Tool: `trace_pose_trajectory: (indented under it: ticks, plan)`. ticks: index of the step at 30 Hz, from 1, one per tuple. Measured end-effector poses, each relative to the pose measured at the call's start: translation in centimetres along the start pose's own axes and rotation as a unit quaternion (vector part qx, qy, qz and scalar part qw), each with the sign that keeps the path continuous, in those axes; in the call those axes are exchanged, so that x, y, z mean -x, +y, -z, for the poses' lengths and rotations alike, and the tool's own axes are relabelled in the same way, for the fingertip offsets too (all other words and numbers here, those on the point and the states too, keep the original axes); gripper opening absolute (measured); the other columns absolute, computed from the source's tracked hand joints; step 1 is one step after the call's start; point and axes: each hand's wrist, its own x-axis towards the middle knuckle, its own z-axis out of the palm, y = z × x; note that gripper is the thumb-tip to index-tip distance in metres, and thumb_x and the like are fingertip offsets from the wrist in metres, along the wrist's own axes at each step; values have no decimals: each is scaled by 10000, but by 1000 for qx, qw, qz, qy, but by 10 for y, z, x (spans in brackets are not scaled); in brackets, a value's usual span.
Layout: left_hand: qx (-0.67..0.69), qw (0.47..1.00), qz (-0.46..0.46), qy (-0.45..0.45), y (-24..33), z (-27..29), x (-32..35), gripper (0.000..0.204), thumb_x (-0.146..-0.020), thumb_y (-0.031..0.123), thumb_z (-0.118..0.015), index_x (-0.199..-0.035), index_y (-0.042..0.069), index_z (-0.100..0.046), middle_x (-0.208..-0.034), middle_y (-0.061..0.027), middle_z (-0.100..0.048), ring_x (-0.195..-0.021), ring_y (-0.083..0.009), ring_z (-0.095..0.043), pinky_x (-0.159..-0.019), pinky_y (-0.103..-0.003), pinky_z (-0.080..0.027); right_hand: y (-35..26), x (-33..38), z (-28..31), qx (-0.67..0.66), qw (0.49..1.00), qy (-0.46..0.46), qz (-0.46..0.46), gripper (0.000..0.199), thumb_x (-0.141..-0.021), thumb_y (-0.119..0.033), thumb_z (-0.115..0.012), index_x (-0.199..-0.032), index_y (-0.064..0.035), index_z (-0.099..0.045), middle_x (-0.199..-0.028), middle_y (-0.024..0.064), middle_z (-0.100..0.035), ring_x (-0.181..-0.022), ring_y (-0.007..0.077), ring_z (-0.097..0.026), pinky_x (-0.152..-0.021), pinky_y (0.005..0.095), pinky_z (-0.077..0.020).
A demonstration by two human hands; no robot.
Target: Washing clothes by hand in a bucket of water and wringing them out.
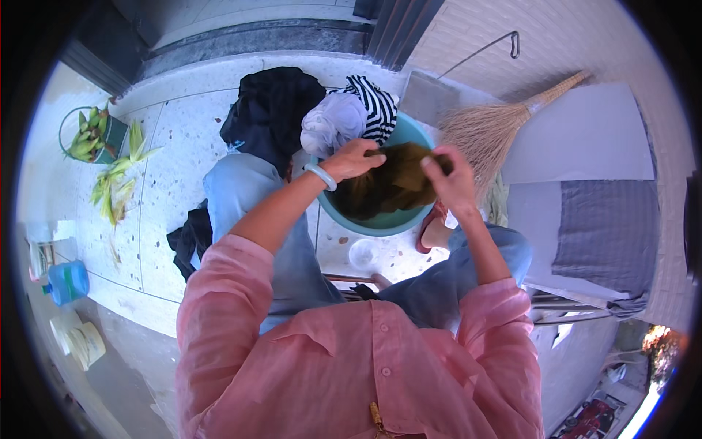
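Observation:
Between my knees stands a round teal basin. Inside it bunches a dark olive-brown cloth, partly lifted; whether it is a garment I cannot tell. My left hand, a pale bangle on its wrist, pinches the cloth's upper left edge. At the upper right edge my right hand grips the same cloth between thumb and fingers. Close beyond my left hand, a white cloth and a black-and-white striped cloth are heaped at the basin's far rim.
A black garment lies left of the basin, another dark cloth beside my left leg. A straw broom rests at the right. Farther left are a green bucket of corn, loose husks and a blue water jug.

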Motion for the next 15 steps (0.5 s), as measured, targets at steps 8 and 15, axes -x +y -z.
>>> trace_pose_trajectory:
  ticks: [8,15]
  plan:
    - [98,979,-69,-163,46,9,15,212,-701,111,-652,-852,-3,-559,-705,-9,-521,-677,-70,-476,-595,-241,-400,0,-2,-48,-168,949,-266,22,506,-650,-123,-800,-1083,7,-571,-994,73,-642,-904,151,-596,-825,271,-469]
    - [-97,993,-57,-46,4,13,18,476,-549,39,-692,-992,12,-522,-929,-119,-571,-861,-217,-547,-744,-340,-441,3,-4,-47,-242,947,-207,-47,272,-727,-1,-673,-991,18,-607,-887,44,-649,-769,96,-593,-703,244,-490]
